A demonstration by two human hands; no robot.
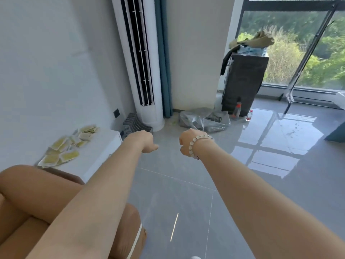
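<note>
Fingers of left grip [147, 142] and right grip [186, 142] bend away, so I cannot tell how wide. Best to reach slowly toward the far grey bag [204, 119].

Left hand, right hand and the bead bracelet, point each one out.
left hand [146, 141], head view, back of hand.
right hand [184, 142], head view, back of hand.
bead bracelet [191, 144], head view, pale bead at wrist.

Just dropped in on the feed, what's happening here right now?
A person stretches both bare arms out over the grey floor tiles. The left hand and the right hand, with a bead bracelet at its wrist, hold nothing visible; the right one's fingers look curled. Ahead are a grey plastic bag and a tall white air conditioner, untouched.
</note>
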